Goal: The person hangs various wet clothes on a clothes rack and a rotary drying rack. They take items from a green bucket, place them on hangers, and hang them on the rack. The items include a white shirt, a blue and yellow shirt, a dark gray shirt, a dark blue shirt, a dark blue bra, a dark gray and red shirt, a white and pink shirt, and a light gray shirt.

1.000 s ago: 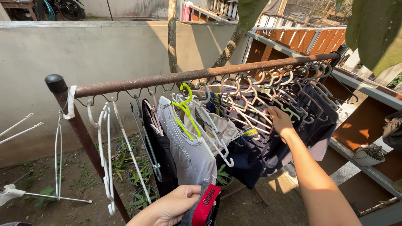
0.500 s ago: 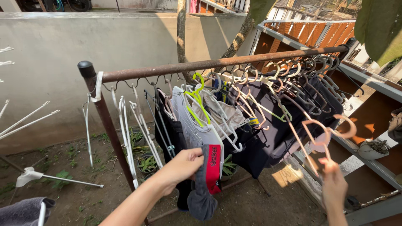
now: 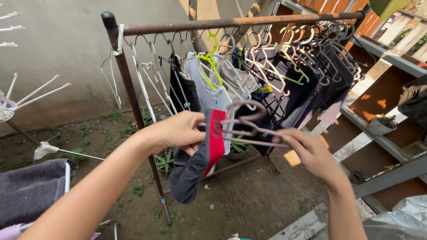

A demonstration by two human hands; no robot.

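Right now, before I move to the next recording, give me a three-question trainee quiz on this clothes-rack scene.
1. True or false: the left hand holds a dark grey garment with a red band.
2. What does the right hand hold? A) a pale pink hanger B) a towel C) a flowerpot
3. Fill in: the bright green hanger hangs from the rusty ____.

Key
1. True; its grip pinches the cloth near the band.
2. A: the pale pink hanger, off the rack, beside the garment.
3. Rail, among many other hangers.
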